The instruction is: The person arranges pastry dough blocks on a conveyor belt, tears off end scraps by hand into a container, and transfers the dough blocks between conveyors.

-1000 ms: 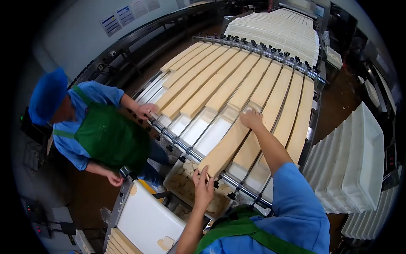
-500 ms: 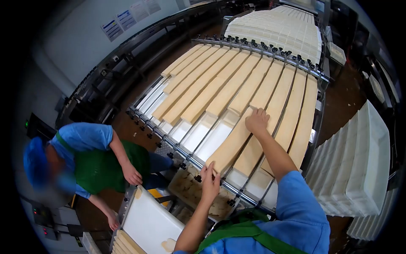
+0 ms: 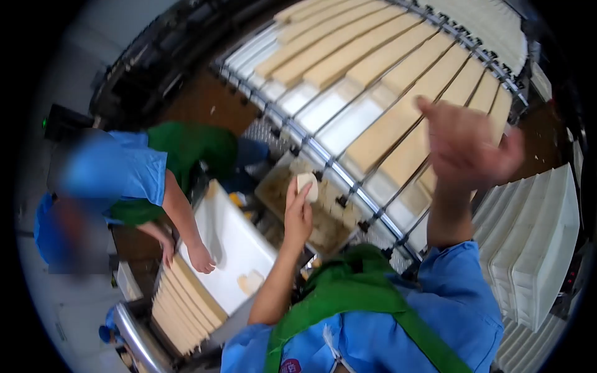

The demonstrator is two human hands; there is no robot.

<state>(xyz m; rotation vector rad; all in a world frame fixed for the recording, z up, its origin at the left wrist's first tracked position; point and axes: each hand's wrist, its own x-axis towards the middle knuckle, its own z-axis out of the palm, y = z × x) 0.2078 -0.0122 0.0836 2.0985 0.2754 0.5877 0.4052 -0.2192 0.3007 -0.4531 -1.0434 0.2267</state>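
In my left hand [image 3: 298, 217] is a small pale, round-edged offcut [image 3: 307, 186], pinched between thumb and fingers above the bin of scraps. My right hand [image 3: 466, 146] is raised over the right part of the conveyor, blurred, with fingers apart and nothing visible in it. Long, flat beige strips [image 3: 398, 127], dough-like in look, lie side by side between the thin metal guide rods. The nearer ends of the strips rest on the white belt [image 3: 336, 118], close to the front rail [image 3: 320, 155].
A bin [image 3: 333, 227] holding pale scraps stands below the rail. At left, a co-worker in a green apron [image 3: 193, 149] leans over a white board [image 3: 230, 248] bearing loose pieces. Stacked strips [image 3: 186, 298] sit beside it. White nested trays [image 3: 528, 248] rise at my right.
My left hand has left the strip's near end and now holds an offcut over the bin. My right hand has lifted off the strips. The view has tilted, and the co-worker's hands have moved.
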